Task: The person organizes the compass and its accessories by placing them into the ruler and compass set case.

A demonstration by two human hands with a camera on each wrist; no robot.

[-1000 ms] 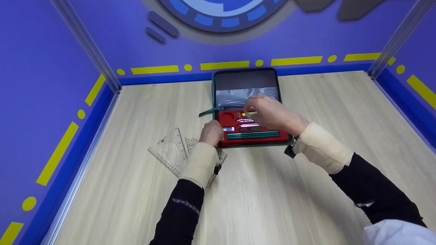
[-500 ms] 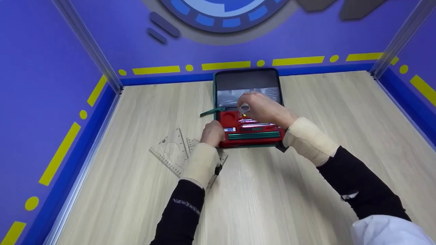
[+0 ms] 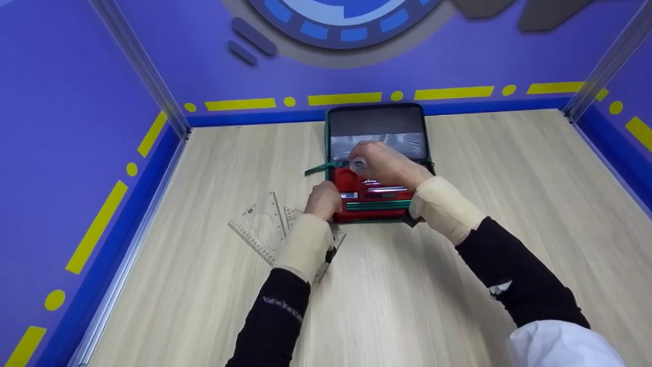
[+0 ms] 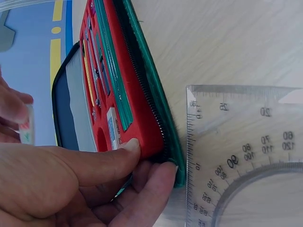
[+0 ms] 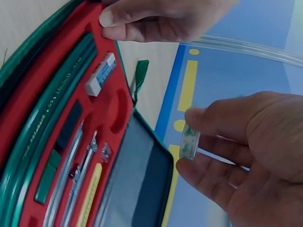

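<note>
An unzipped green stationery case [image 4: 163,113] lies with its lid up and a red tray [image 4: 144,120] inside. My left hand [image 3: 324,200] pinches the tray's near left corner, thumb on top and fingers underneath. Between thumb and fingers, my right hand [image 3: 387,164] holds a small roll of clear tape [image 5: 189,142] with green print, above the tray. The roll is close to a round recess in the tray. Seated in the tray are green pencils [image 5: 52,109], an eraser [image 5: 101,74], a compass [image 5: 80,179] and a yellow stick-like piece [image 5: 90,194].
Clear set squares [image 3: 260,224] lie overlapping on the wooden table, partly under my left wrist. The raised lid [image 3: 377,120] stands close to the blue back wall [image 3: 458,61]. A green strap [image 3: 321,168] sticks out from the case's left side.
My right hand has moved left over the tray with the tape roll, toward the round recess. My left hand stays at the tray corner. The head view has shifted slightly.
</note>
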